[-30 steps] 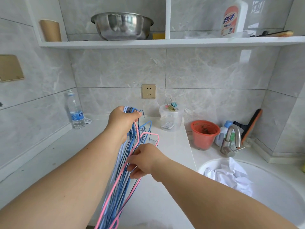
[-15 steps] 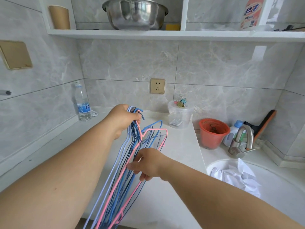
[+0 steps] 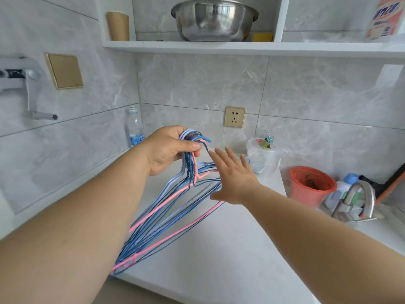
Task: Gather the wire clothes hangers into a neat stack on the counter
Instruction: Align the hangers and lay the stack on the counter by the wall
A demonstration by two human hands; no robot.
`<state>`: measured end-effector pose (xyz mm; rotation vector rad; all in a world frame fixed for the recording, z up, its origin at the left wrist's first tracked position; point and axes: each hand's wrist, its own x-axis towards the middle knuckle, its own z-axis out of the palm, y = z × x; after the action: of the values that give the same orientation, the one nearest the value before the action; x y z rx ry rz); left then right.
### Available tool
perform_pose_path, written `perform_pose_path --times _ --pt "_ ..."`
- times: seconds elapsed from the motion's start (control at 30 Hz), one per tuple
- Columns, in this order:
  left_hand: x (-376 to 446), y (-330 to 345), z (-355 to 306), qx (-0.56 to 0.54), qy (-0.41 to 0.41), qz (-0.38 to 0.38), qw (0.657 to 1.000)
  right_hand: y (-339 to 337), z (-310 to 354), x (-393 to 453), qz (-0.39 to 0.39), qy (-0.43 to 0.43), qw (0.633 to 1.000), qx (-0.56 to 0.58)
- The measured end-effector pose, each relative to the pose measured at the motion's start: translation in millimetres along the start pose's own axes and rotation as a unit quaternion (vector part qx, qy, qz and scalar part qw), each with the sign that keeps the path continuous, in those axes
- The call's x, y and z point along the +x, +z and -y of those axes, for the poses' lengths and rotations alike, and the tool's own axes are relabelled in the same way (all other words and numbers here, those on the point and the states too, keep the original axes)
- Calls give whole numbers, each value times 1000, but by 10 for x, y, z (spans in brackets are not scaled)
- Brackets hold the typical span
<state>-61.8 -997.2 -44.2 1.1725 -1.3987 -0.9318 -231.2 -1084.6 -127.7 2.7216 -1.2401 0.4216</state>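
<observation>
A bundle of several blue, pale blue and pink wire hangers [image 3: 166, 212] hangs slanted over the white counter [image 3: 219, 255]. My left hand [image 3: 168, 149] is closed around their hooks and necks at the top of the bundle. The lower ends of the hangers reach down past the counter's front edge at the left. My right hand [image 3: 233, 174] is flat with its fingers spread, lying against the right shoulders of the hangers without gripping them.
A water bottle [image 3: 135, 128] stands in the back left corner. A clear tub with binder clips [image 3: 264, 156], an orange pot [image 3: 311, 185], a small white bottle [image 3: 341, 189] and a faucet [image 3: 355, 201] sit to the right. A shelf [image 3: 241, 48] with a steel bowl [image 3: 213, 18] runs overhead.
My right hand has let go of the hanger wires, opened flat and moved up and right. The bundle now lies more tilted toward the counter. The view has shifted left.
</observation>
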Motion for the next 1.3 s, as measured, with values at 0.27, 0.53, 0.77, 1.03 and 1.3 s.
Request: perform_pose_path --times 0.27,0.53,0.77,1.03,1.3 --pt "-186 -24 -175 4 -14 61 998 31 142 15 -9 -32 995 94" --pt "-293 1 -54 148 -23 -91 984 257 248 -105 -22 -33 994 102" --pt "-547 -276 674 557 -158 -81 811 253 322 -20 -34 65 988 138" --pt "-369 -894 1320 648 -21 -134 750 232 732 140 -33 130 987 93" --pt "-139 -1294 1582 579 55 -43 812 353 963 216 -26 226 972 65"
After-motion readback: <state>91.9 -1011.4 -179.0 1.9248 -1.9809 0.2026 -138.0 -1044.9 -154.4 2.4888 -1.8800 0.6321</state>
